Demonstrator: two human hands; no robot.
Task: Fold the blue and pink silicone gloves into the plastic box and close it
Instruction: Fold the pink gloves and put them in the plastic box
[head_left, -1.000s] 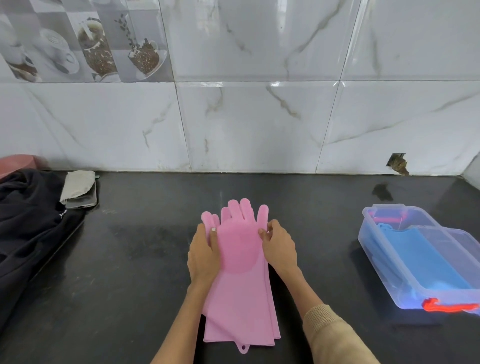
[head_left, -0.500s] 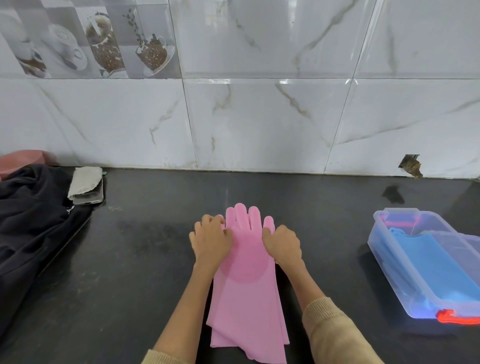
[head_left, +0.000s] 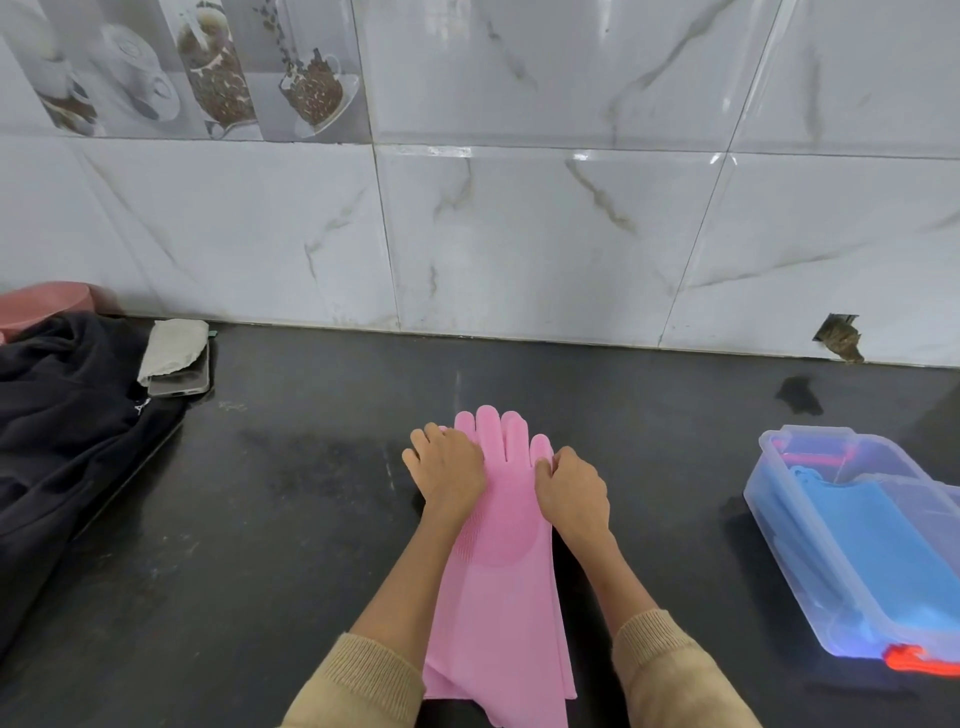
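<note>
Two pink gloves (head_left: 501, 571) lie stacked on the dark counter (head_left: 260, 545), the left hand (head_left: 449, 475) and right hand (head_left: 571, 491) curled over their edges, gripping, while one plastic box (head_left: 810, 525) to the right holds the blue gloves (head_left: 893, 551).

Pink silicone gloves (head_left: 501, 587): stacked flat on dark countertop at centre, fingers pointing toward wall, cuffs toward the viewer w/ edges slightly offset; bristled scrub patch visible on palm area. Blue silicone gloves (head_left: 878, 551): already inside plastic box (head_left: 779, 525), lying flat along its length. Box is clear w/ a blue tint, rectangular, at right of counter well apart from pink pair; orange-red latch (head_left: 919, 666) at near end, lid state cannot be determined.
</note>
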